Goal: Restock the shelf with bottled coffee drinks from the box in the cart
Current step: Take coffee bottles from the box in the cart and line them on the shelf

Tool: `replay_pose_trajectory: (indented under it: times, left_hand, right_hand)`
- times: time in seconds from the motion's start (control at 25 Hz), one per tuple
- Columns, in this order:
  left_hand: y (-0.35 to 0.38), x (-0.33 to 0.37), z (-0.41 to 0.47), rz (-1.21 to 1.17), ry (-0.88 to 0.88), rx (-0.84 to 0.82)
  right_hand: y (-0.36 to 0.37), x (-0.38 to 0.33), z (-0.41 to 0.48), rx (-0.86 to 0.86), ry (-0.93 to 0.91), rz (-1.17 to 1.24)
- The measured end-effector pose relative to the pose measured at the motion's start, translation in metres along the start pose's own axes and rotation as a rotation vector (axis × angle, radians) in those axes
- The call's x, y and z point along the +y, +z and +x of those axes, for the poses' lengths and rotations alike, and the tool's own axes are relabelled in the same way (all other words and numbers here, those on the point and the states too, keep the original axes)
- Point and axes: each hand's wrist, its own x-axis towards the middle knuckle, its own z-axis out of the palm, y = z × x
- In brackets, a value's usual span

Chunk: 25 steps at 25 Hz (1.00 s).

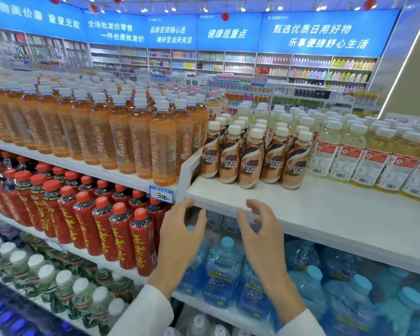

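Note:
Several brown Nescafe coffee bottles with cream caps stand in rows on the white top shelf, set back from its front edge. My left hand and my right hand hover side by side just below and in front of that edge. Both are empty, with fingers curled and apart. White sleeves cover both wrists. Neither the cart nor the box is in view.
Orange tea bottles fill the shelf to the left, behind a white divider. Pale yellow drinks stand to the right of the coffee. Red-capped bottles and blue water jugs sit on the lower shelves.

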Motion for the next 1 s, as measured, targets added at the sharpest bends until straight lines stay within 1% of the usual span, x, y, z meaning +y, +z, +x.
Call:
replay_pose_trajectory:
  times: [0.12, 0.24, 0.32, 0.48, 0.6, 0.68, 0.84, 1.0]
  left_hand:
    - [-0.041, -0.034, -0.047, 0.009, -0.068, 0.036]
    - [-0.081, -0.077, -0.101, 0.011, -0.236, 0.065]
    - [-0.107, -0.105, -0.139, 0.05, -0.359, 0.116]
    - [-0.155, -0.155, -0.223, 0.135, -0.605, 0.242]
    - [-0.186, -0.18, -0.282, 0.112, -0.793, 0.355]
    - [-0.202, -0.196, -0.321, 0.1, -0.921, 0.43]
    - [-0.219, -0.22, -0.381, 0.09, -1.158, 0.501]
    - [-0.23, -0.245, -0.408, 0.004, -1.302, 0.619]
  right_hand:
    - [0.011, 0.006, -0.051, -0.085, 0.038, 0.081]
    - [0.04, 0.02, -0.098, -0.202, 0.114, 0.121]
    - [0.067, 0.035, -0.128, -0.281, 0.198, 0.116]
    - [0.12, 0.059, -0.187, -0.604, 0.363, -0.01]
    - [0.153, 0.066, -0.228, -0.803, 0.451, -0.049]
    - [0.174, 0.07, -0.254, -0.939, 0.465, -0.073]
    - [0.206, 0.081, -0.295, -1.142, 0.455, -0.17]
    - [0.232, 0.08, -0.324, -1.288, 0.436, -0.305]
